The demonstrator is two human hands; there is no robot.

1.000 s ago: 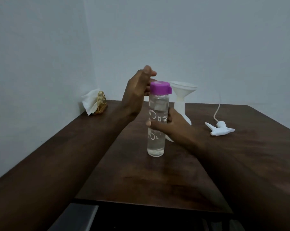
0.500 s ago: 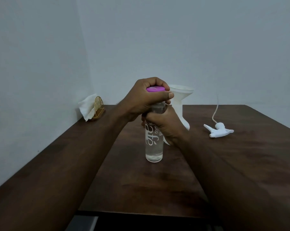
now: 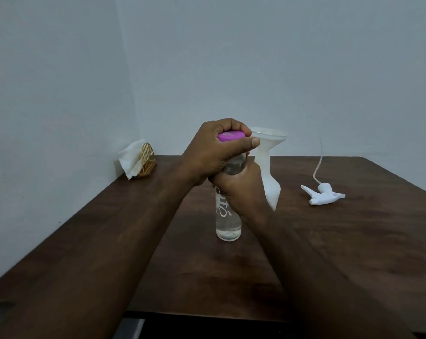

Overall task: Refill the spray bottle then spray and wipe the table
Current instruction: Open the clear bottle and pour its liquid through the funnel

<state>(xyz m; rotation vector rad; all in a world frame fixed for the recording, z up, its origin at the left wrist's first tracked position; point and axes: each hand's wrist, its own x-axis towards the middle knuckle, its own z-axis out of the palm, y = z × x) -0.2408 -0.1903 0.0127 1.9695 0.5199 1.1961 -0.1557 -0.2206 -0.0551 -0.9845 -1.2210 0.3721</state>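
Left hand point(image 3: 213, 155) curled round the purple cap point(image 3: 231, 136) of a water bottle point(image 3: 227, 225), right hand point(image 3: 240, 189) gripped its body below; behind, the spray bottle point(image 3: 271, 189) stood seemingly unfilled; spraying, wiping undone

The scene is lit dimly and evenly, and a cool grey-blue cast is laid over the walls point(image 3: 280, 69) behind the bottle point(image 3: 228, 223). Shadows are kept soft and faint. A dull sheen is seen on the dark table point(image 3: 353, 241) in front of the bottle. The bottle is rendered fairly sharp, its purple cap point(image 3: 231, 136) the one saturated colour. The forearms point(image 3: 97, 253) in front of the bottle are softened and stretched by wide-angle distortion.
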